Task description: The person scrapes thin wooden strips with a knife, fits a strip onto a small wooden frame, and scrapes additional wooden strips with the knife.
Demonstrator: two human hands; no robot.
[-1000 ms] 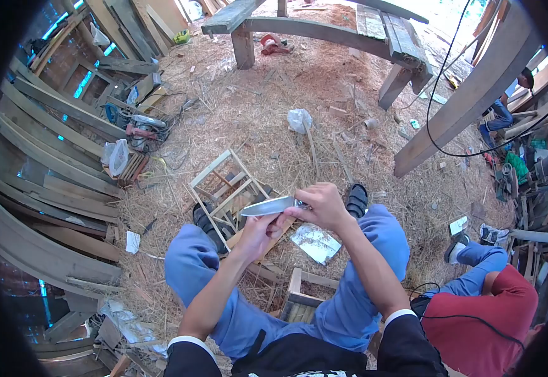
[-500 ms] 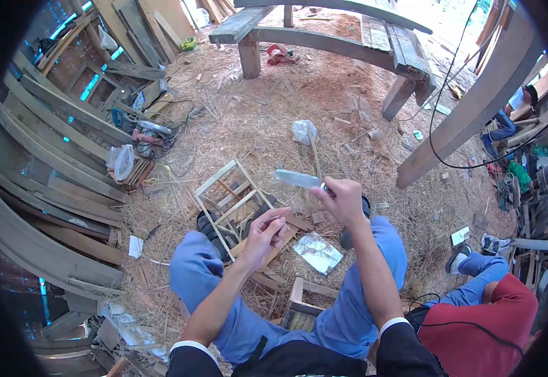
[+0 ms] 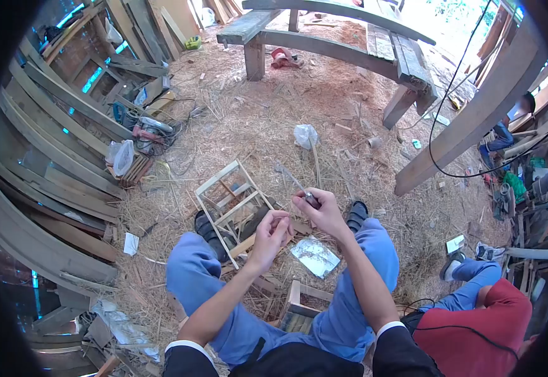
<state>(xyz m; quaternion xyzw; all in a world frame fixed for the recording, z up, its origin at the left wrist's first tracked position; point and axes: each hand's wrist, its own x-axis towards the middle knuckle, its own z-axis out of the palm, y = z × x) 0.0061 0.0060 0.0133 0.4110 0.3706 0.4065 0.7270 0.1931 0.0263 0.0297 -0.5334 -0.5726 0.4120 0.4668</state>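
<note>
In my right hand (image 3: 323,211) is a knife (image 3: 297,182), gripped by its dark handle, with the blade seen nearly edge-on and pointing up and left. My left hand (image 3: 271,237) is closed, its fingertips pinched together just left of my right hand; anything between them is too small to make out. A light wooden frame (image 3: 226,164) stands on the ground beyond my left hand. Below the hands, a white sheet (image 3: 315,256) with debris on it lies between my feet. A small wooden box frame (image 3: 294,295) sits between my legs.
A person in a red top (image 3: 475,317) sits close at my right. Another person (image 3: 501,129) is at the far right. A slanted beam (image 3: 462,119) and hanging black cable (image 3: 434,151) cross the right side. A bench (image 3: 324,39) stands ahead; planks (image 3: 54,207) line the left.
The knife has swung from lying sideways with its flat showing to edge-on, pointing up and left. My hands parted, then came closer again. The left fingers have curled in.
</note>
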